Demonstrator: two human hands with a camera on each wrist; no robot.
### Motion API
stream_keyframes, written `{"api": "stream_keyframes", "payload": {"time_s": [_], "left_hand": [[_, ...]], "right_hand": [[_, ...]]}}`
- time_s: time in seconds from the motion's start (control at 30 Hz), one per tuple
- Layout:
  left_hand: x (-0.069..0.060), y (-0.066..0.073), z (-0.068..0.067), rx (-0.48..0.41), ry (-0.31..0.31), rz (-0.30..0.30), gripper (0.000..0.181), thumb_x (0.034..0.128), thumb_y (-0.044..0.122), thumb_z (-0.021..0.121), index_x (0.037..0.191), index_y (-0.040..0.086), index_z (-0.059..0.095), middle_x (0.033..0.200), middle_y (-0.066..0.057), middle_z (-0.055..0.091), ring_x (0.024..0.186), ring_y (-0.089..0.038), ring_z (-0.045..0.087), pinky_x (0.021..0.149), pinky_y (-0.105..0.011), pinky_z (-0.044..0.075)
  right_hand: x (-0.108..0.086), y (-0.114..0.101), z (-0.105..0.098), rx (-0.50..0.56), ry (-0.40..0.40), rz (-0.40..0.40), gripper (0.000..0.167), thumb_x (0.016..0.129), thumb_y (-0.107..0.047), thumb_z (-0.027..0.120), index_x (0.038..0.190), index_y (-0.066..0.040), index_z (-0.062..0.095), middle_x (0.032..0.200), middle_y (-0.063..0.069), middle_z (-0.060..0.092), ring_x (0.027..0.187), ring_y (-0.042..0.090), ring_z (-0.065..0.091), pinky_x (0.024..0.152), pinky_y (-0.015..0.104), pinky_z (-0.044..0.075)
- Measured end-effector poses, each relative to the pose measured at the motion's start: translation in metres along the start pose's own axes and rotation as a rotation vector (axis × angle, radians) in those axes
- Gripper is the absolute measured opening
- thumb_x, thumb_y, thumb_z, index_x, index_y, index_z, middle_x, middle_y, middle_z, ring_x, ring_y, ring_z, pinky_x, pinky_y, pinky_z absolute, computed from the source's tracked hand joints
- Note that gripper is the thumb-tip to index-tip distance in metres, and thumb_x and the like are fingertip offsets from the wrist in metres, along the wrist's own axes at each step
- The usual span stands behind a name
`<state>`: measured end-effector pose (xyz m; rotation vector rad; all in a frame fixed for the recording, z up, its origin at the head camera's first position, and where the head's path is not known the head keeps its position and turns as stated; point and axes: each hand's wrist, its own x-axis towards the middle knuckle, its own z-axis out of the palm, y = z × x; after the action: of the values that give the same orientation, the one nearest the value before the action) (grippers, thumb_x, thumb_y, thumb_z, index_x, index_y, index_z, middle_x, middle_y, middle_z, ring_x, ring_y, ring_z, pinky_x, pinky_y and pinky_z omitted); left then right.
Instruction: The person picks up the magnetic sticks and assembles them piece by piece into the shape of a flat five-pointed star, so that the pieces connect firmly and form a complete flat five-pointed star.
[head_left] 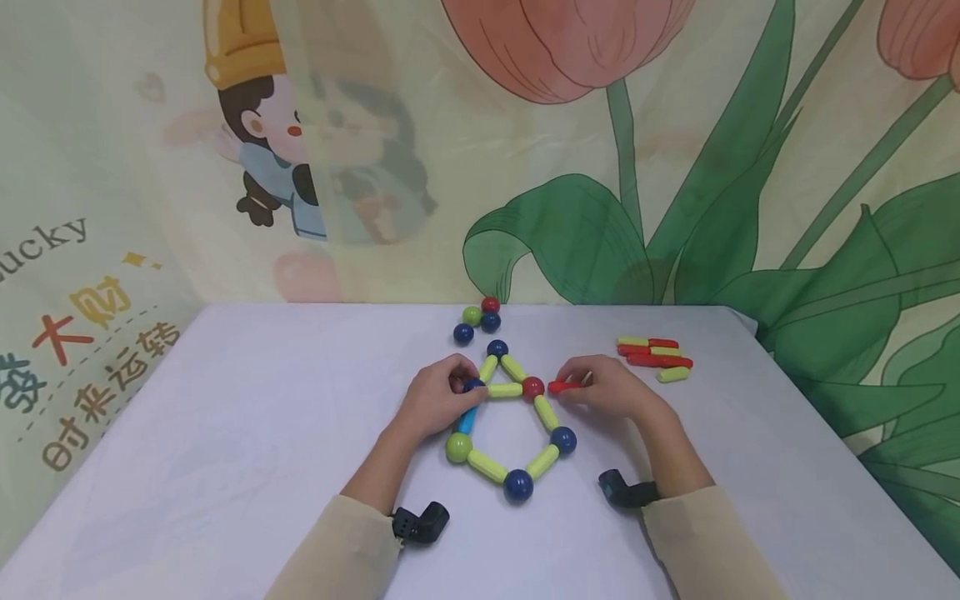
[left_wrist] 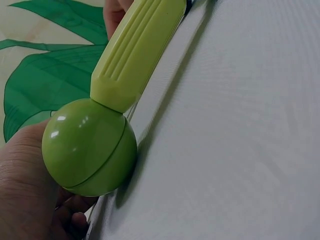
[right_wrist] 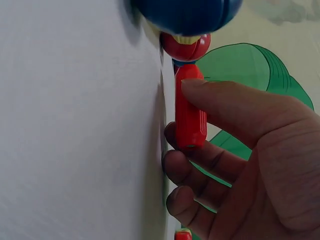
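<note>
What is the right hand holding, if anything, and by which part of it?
The right hand pinches a red rod by its sides between thumb and fingers; the end toward the red ball is free.

Stubby red ribbed plastic-looking stick (right_wrist: 189,120): pinched in R hand (head_left: 603,386) btwn thumb & fingers, one end pointing at glossy red ball (head_left: 532,387), just beside it.

L hand (head_left: 435,400) grips glossy dark-blue ball (head_left: 474,386), L corner of flat ball-&-stick frame on table. Frame = small triangle atop bigger pentagon, w/ one shared yellow-green ribbed stick (head_left: 505,390) btwn gripped ball & red one. Triangle's apex: another dark-blue ball (head_left: 497,348). Pentagon's other corners: glossy lime-green ball (head_left: 458,447) lower L, w/ visible seam; dark-blue balls at bottom (head_left: 517,485) & R (head_left: 563,440). Light-blue stick (head_left: 467,421) on L side; other sides yellow-green.
</note>
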<state>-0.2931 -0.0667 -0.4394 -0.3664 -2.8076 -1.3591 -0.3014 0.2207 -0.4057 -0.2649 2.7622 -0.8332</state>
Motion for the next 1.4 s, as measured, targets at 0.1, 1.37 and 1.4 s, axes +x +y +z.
{"api": "stream_keyframes", "payload": {"time_s": [0.1,1.37,1.4], "left_hand": [[0.0,0.0,-0.001,-0.005,0.001,0.001,0.026,0.0896,0.029,0.079,0.11,0.016,0.069,0.09,0.0,0.063,0.084,-0.017,0.055,0.076,-0.031,0.046],[-0.001,0.0,0.001,-0.021,0.007,0.0,0.025,0.0901,0.03,0.078,0.11,0.017,0.069,0.091,0.001,0.063,0.085,-0.017,0.055,0.078,-0.032,0.046],[-0.001,-0.001,0.001,-0.021,0.007,0.001,0.025,0.0901,0.03,0.078,0.11,0.017,0.069,0.091,0.001,0.063,0.085,-0.017,0.055,0.078,-0.032,0.046]], "right_hand": [[0.001,-0.003,0.001,0.004,-0.007,0.0,0.026,0.091,-0.023,0.079,0.115,-0.018,0.074,0.111,0.005,0.071,0.101,0.023,0.062,0.082,0.035,0.058],[-0.048,0.074,-0.066,0.079,0.297,0.267,0.055,0.097,-0.019,0.069,0.145,0.0,0.052,0.152,0.035,0.039,0.135,0.054,0.038,0.101,0.061,0.052],[-0.048,0.077,-0.065,0.069,0.296,0.283,0.054,0.097,-0.017,0.069,0.145,0.001,0.053,0.152,0.036,0.037,0.136,0.056,0.035,0.103,0.063,0.05]]}}
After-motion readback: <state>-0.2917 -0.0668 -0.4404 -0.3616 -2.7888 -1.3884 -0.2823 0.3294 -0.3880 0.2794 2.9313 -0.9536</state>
